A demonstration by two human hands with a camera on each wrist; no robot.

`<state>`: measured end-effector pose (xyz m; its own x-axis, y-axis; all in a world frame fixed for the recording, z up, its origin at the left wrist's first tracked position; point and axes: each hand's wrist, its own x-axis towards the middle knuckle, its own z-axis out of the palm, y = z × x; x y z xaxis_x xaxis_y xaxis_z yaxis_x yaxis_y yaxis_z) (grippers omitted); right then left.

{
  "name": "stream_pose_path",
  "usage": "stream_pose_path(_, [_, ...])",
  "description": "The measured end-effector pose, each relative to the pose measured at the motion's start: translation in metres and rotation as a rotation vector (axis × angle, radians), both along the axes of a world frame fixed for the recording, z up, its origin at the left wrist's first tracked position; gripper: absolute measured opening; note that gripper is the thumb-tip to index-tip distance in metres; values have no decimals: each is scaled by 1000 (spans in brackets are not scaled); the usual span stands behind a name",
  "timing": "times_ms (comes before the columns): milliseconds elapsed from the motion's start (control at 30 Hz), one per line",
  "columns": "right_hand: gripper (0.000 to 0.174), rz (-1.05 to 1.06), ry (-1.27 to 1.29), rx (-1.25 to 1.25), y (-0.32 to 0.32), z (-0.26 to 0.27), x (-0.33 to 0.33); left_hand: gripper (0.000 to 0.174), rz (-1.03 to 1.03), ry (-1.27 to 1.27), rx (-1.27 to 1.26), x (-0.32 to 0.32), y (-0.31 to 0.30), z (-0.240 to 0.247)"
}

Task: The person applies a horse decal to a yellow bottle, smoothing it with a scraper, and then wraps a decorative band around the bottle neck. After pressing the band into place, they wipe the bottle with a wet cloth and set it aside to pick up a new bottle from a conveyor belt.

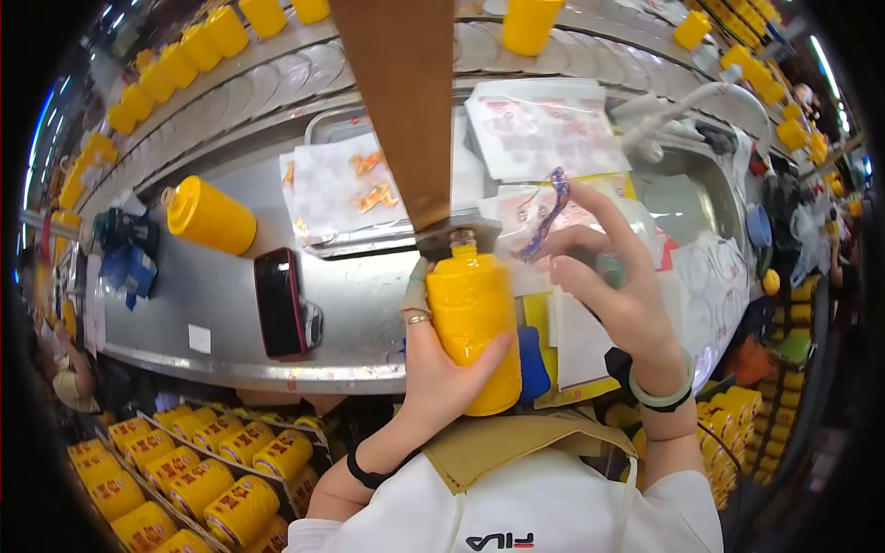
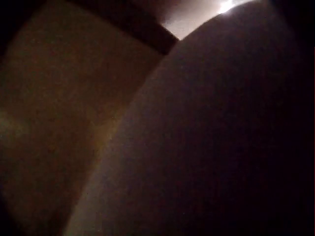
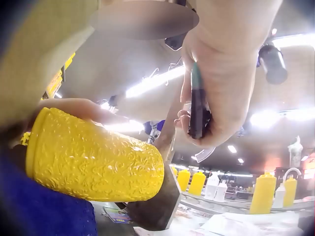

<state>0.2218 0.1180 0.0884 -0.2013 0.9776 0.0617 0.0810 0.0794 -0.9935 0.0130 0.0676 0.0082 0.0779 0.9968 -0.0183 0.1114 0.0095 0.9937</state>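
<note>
My left hand (image 1: pixel 442 369) grips a yellow embossed bottle (image 1: pixel 475 313), with fingers behind it and the thumb across its front. The bottle's narrow neck (image 1: pixel 463 241) points away from me, close against the lower end of a brown post (image 1: pixel 401 111). In the right wrist view the bottle (image 3: pixel 93 157) lies on its side. My right hand (image 1: pixel 622 286) is raised to the right of the bottle, fingers bent, pinching a shiny purple strip (image 1: pixel 551 217) that looks like foil. A dark, teal-ended piece (image 3: pixel 199 113) shows in its curled fingers. The left wrist view is almost all dark.
A phone (image 1: pixel 279 304) and another yellow bottle (image 1: pixel 212 217) are on the metal bench to the left. Orange foil pieces (image 1: pixel 375 196) lie on white paper. Papers (image 1: pixel 544 129) cover the right side near a sink (image 1: pixel 687 198). Crates of yellow bottles (image 1: pixel 189 479) stand below.
</note>
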Motion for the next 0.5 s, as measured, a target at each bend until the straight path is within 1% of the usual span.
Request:
stream_pose_path(67, [65, 6, 38, -103, 4, 7, -5, 105, 25, 35, 14, -1, 0, -1])
stream_pose_path(167, [65, 53, 29, -130, 11, 6, 0, 107, 14, 72, 29, 2, 2, 0])
stream_pose_path(233, [65, 28, -19, -125, 13, 4, -2, 102, 96, 202, 106, 6, 3, 1])
stream_pose_path(367, [66, 11, -58, -142, 11, 9, -2, 105, 70, 176, 75, 2, 0, 11])
stream_pose_path(433, [66, -44, 3, -188, 8, 10, -2, 106, 34, -379, -199, -4, 3, 11])
stream_pose_path(467, [66, -40, 2, -192, 8, 9, -1, 106, 38, -379, -202, -6, 4, 8])
stream_pose_path(500, [66, -45, 7, -208, 9, 8, 0, 106, 14, -289, -155, -8, 4, 3])
